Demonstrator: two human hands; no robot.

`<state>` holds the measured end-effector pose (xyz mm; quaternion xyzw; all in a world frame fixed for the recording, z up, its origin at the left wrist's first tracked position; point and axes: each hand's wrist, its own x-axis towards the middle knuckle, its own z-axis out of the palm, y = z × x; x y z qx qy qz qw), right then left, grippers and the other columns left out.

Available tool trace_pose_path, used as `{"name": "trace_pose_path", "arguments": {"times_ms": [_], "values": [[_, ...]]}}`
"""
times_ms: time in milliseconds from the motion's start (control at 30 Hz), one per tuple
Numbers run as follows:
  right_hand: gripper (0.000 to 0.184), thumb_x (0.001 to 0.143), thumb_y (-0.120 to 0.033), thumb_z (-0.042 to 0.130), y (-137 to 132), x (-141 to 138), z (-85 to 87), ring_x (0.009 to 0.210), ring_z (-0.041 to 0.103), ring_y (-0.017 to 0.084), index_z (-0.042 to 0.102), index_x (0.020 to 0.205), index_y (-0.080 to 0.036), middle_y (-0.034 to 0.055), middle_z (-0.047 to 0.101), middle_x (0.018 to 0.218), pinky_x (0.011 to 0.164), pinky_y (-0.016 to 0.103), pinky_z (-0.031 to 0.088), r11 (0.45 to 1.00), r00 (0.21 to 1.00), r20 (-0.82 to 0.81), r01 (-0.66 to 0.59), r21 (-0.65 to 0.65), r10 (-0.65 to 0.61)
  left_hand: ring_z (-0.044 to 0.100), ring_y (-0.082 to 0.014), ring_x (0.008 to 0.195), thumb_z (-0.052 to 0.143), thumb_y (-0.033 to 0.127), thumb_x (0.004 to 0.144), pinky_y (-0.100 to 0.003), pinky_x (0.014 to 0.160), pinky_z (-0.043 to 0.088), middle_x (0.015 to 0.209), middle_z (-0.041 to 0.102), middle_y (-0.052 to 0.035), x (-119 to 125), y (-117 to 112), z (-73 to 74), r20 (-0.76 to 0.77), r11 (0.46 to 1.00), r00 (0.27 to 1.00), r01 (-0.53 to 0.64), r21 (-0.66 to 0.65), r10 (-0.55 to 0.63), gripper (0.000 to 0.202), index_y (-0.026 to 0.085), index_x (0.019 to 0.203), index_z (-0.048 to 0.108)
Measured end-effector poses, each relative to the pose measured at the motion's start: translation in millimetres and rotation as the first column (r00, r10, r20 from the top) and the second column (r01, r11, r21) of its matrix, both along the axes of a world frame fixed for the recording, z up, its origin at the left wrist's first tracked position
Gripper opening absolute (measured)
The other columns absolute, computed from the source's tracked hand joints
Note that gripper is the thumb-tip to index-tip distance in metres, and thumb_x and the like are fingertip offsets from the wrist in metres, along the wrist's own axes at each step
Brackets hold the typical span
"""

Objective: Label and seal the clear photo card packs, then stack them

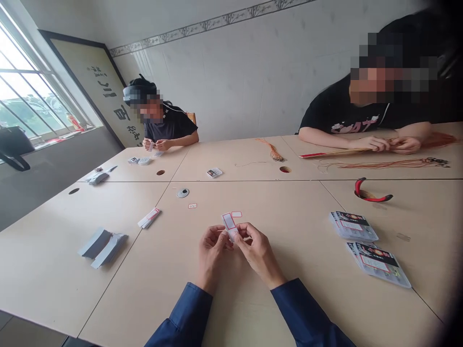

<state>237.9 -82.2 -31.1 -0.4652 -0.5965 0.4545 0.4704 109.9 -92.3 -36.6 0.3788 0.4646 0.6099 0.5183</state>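
In front of me both hands hold a small pale label strip with a red-bordered rectangle on it. My left hand pinches its lower left side, and my right hand grips it from the right with the thumb on top. The fingertips hide the strip's lower end. Just beyond it lies a small red-bordered label. Left of my hands sits a stack of label strips, with folded grey-white paper strips further left. Another small label with red print lies on the table ahead.
Flat clear boxes with dark printed cards, and more such boxes, lie on the right. Red-and-black curved handles rise at a table hole. Two people work across the table, one with labels, one beside orange cords. A small box lies ahead.
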Motion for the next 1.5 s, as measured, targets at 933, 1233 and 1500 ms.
{"name": "trace_pose_path", "arguments": {"times_ms": [933,1233,1500], "values": [[0.027,0.089,-0.047,0.059,-3.4,-2.4,1.1,0.069,0.061,0.016,0.063,0.092,-0.021,0.0060,0.066,0.091,0.062,0.029,0.054,0.990,0.998,0.067,-0.023,0.139,0.014,0.068,-0.0233,0.090,0.075,0.045,0.077,-0.034,0.081,0.052,0.098,0.072,-0.0099,4.0,-5.0,3.0,-0.057,0.999,0.997,0.047,0.020,-0.045,0.038,0.017,0.102,0.070],[0.031,0.090,-0.051,0.055,-3.7,-1.2,-5.8,0.076,0.061,0.018,0.066,0.097,-0.023,0.0055,0.067,0.092,0.067,0.028,0.054,0.996,0.995,0.103,-0.027,0.080,0.019,0.064,-0.0179,0.080,0.075,0.044,0.078,-0.032,0.076,0.051,0.085,0.069,-0.0050,-90.1,-32.4,35.4,-0.309,0.973,0.923,-0.205,0.106,0.228,0.049,0.020,0.118,0.060],[0.035,0.091,-0.053,0.052,-10.5,-5.4,-2.2,0.076,0.061,0.017,0.066,0.099,-0.022,0.0037,0.067,0.089,0.067,0.025,0.053,0.997,0.989,0.125,-0.073,-0.006,0.073,0.064,-0.0215,0.070,0.068,0.056,0.070,-0.037,0.072,0.053,0.075,0.070,-0.0062,-234.4,-72.3,67.4,-0.615,0.853,0.678,-0.522,-0.017,0.403,0.044,0.016,0.087,0.062]]}}
